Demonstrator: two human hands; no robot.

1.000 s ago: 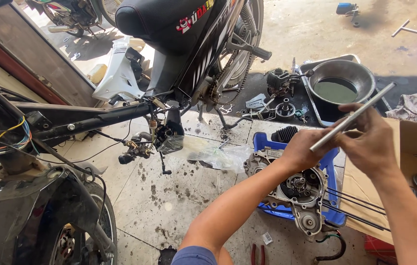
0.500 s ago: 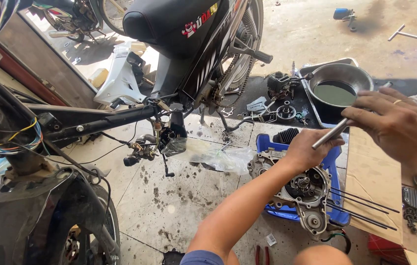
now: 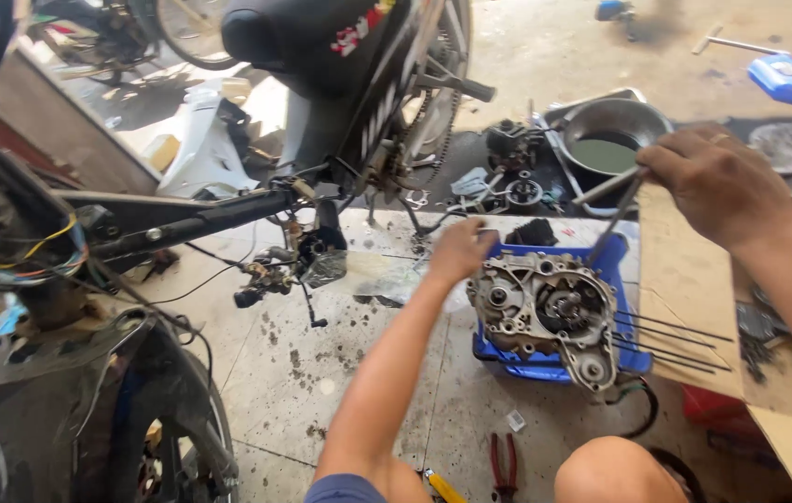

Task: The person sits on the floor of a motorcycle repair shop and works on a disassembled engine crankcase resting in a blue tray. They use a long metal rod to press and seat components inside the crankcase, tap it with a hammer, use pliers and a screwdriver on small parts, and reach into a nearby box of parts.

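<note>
A: Where is the engine case [image 3: 545, 312] now?

B: It lies on a blue crate [image 3: 621, 265] on the floor, open side up, so the gears inside are visible. A few thin rods [image 3: 671, 340] stick out at its right side, over a sheet of cardboard [image 3: 685, 279].

A: And the hands?

B: The left hand [image 3: 459, 250] rests at the upper left edge of the case; I cannot tell if its grip is closed on anything. The right hand [image 3: 717, 182] is above and to the right, its grip clamped on a long metal rod [image 3: 612, 219]. The lower end of the rod points down to the top of the case.

A: So which step is this?

B: I judge the rod is being guided into the case. The next move probably needs the tip lined up with its hole while the left hand keeps the case steady.

A: What is around?

B: A metal bowl [image 3: 615, 130] with greenish liquid behind, a motorcycle [image 3: 359, 84] at the left, and red pliers [image 3: 505, 463] near the knee.
</note>
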